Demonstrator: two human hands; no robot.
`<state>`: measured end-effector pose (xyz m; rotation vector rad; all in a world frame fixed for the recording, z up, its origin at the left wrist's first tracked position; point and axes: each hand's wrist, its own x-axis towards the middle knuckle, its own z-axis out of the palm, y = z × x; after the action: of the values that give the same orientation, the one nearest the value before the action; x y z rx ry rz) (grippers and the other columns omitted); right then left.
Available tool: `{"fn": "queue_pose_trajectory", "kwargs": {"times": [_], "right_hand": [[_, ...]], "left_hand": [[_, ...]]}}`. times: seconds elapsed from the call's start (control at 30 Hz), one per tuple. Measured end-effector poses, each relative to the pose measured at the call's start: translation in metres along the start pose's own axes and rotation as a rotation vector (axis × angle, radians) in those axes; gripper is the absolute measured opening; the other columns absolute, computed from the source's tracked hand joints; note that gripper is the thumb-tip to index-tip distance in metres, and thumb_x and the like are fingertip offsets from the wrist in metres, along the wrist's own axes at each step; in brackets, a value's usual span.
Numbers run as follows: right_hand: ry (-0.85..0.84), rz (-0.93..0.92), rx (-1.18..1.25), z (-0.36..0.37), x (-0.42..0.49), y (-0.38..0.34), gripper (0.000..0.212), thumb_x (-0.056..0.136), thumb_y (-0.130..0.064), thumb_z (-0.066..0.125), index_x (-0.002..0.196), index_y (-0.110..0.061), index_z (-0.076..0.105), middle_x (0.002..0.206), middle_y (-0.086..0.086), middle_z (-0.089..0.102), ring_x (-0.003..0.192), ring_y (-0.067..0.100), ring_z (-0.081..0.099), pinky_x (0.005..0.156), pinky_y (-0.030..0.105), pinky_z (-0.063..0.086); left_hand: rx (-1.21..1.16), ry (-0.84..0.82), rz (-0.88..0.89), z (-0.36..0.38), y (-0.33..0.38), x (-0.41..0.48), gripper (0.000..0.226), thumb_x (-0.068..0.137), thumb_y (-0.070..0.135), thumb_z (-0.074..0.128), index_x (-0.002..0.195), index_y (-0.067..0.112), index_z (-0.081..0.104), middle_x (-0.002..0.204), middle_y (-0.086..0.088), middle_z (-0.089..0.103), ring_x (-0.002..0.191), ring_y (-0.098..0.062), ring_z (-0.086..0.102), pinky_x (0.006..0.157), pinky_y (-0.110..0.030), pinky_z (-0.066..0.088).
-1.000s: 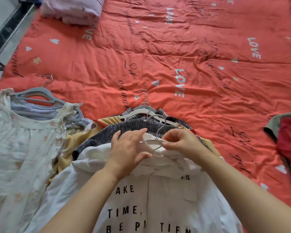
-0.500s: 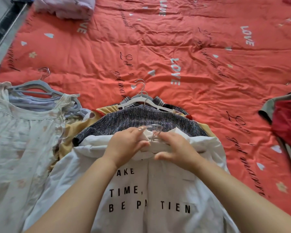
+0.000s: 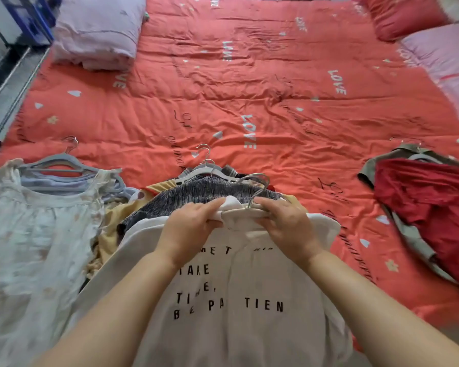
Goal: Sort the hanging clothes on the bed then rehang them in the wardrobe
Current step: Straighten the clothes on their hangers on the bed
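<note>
A white T-shirt (image 3: 236,295) with black lettering lies on top of the middle pile on the red bed (image 3: 249,107). Its collar sits on a white hanger with a metal hook (image 3: 257,182). My left hand (image 3: 191,226) pinches the collar fabric at the hanger's left side. My right hand (image 3: 284,221) grips the hanger and collar on the right. Beneath the shirt lies a dark speckled garment (image 3: 196,197) over a yellow one, with more hangers (image 3: 207,165) behind.
A pale floral dress (image 3: 29,247) on grey hangers lies at the left. A red garment (image 3: 429,205) over an olive one lies at the right. Lilac pillows (image 3: 96,33) and a red pillow (image 3: 403,14) are at the bed's far end. The floor runs along the left edge.
The view has tilted up, showing more of the bed. Both hands stay at the collar; the hanger hook now stands up beyond my right hand's fingers.
</note>
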<state>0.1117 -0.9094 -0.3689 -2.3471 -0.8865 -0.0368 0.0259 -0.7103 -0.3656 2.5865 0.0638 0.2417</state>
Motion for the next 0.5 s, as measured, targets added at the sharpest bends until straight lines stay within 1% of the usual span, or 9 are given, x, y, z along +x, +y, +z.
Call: {"fn": "queue_pose_trajectory", "kwargs": {"times": [0.03, 0.07, 0.13, 0.17, 0.2, 0.23, 0.3, 0.43, 0.5], "right_hand": [[0.027, 0.014, 0.001, -0.019, -0.004, -0.005, 0.036, 0.078, -0.032, 0.054, 0.107, -0.015, 0.067, 0.089, 0.003, 0.071, 0.081, 0.019, 0.061, 0.077, 0.032, 0.047], [0.047, 0.036, 0.005, -0.039, -0.009, -0.011, 0.036, 0.078, -0.032, 0.056, 0.108, -0.016, 0.068, 0.092, 0.004, 0.071, 0.085, 0.021, 0.063, 0.078, 0.035, 0.049], [0.083, 0.069, 0.002, -0.077, -0.023, -0.022, 0.036, 0.077, -0.028, 0.062, 0.111, -0.017, 0.067, 0.095, 0.004, 0.07, 0.087, 0.026, 0.065, 0.076, 0.041, 0.052], [0.109, 0.072, -0.012, -0.096, -0.032, -0.026, 0.037, 0.075, -0.025, 0.064, 0.112, -0.018, 0.067, 0.093, 0.004, 0.07, 0.086, 0.025, 0.065, 0.075, 0.04, 0.052], [0.135, 0.068, -0.027, -0.115, -0.042, -0.031, 0.039, 0.074, -0.022, 0.066, 0.112, -0.018, 0.067, 0.092, 0.004, 0.07, 0.084, 0.022, 0.065, 0.075, 0.037, 0.051], [0.159, 0.067, -0.041, -0.132, -0.051, -0.035, 0.04, 0.073, -0.021, 0.067, 0.113, -0.019, 0.067, 0.09, 0.003, 0.07, 0.083, 0.018, 0.063, 0.075, 0.03, 0.049], [0.194, 0.075, -0.071, -0.165, -0.072, -0.039, 0.041, 0.072, -0.021, 0.067, 0.113, -0.018, 0.067, 0.087, 0.003, 0.069, 0.082, 0.011, 0.058, 0.073, 0.022, 0.043], [0.202, 0.144, -0.094, -0.221, -0.114, -0.034, 0.043, 0.076, -0.028, 0.064, 0.118, -0.021, 0.066, 0.086, -0.007, 0.062, 0.078, 0.009, 0.059, 0.072, 0.019, 0.042], [0.206, 0.141, -0.105, -0.246, -0.133, -0.027, 0.043, 0.076, -0.027, 0.065, 0.119, -0.021, 0.065, 0.087, -0.012, 0.058, 0.08, 0.006, 0.058, 0.075, 0.013, 0.04]], "left_hand": [[-0.022, 0.029, -0.003, -0.011, 0.018, 0.001, 0.047, 0.075, 0.035, 0.058, 0.117, 0.016, 0.065, 0.083, -0.008, 0.071, 0.075, -0.032, 0.064, 0.065, -0.041, 0.052], [-0.043, 0.046, -0.008, -0.021, 0.036, 0.001, 0.046, 0.075, 0.034, 0.059, 0.118, 0.018, 0.065, 0.088, -0.009, 0.071, 0.081, -0.032, 0.064, 0.068, -0.041, 0.051], [-0.086, 0.056, 0.011, -0.038, 0.074, -0.001, 0.043, 0.079, 0.031, 0.062, 0.121, 0.022, 0.063, 0.098, -0.008, 0.071, 0.092, -0.031, 0.063, 0.075, -0.038, 0.048], [-0.109, 0.051, 0.023, -0.046, 0.093, -0.002, 0.042, 0.082, 0.029, 0.065, 0.123, 0.025, 0.061, 0.103, -0.007, 0.07, 0.097, -0.03, 0.061, 0.079, -0.036, 0.046], [-0.13, 0.034, 0.028, -0.052, 0.111, -0.003, 0.042, 0.085, 0.028, 0.065, 0.126, 0.028, 0.058, 0.108, -0.005, 0.068, 0.103, -0.028, 0.059, 0.082, -0.034, 0.044], [-0.143, 0.017, 0.04, -0.057, 0.128, -0.006, 0.043, 0.086, 0.029, 0.064, 0.129, 0.031, 0.055, 0.111, -0.004, 0.066, 0.107, -0.025, 0.057, 0.084, -0.032, 0.042], [-0.162, 0.013, 0.07, -0.061, 0.16, -0.01, 0.044, 0.087, 0.032, 0.061, 0.13, 0.035, 0.052, 0.115, -0.001, 0.065, 0.111, -0.021, 0.054, 0.087, -0.028, 0.038], [-0.203, 0.03, 0.125, -0.06, 0.223, -0.018, 0.043, 0.087, 0.036, 0.06, 0.13, 0.035, 0.053, 0.118, 0.002, 0.063, 0.113, -0.018, 0.053, 0.088, -0.026, 0.036], [-0.199, 0.029, 0.141, -0.054, 0.251, -0.022, 0.043, 0.088, 0.037, 0.059, 0.13, 0.037, 0.051, 0.119, 0.005, 0.062, 0.113, -0.016, 0.052, 0.086, -0.024, 0.034]]}}
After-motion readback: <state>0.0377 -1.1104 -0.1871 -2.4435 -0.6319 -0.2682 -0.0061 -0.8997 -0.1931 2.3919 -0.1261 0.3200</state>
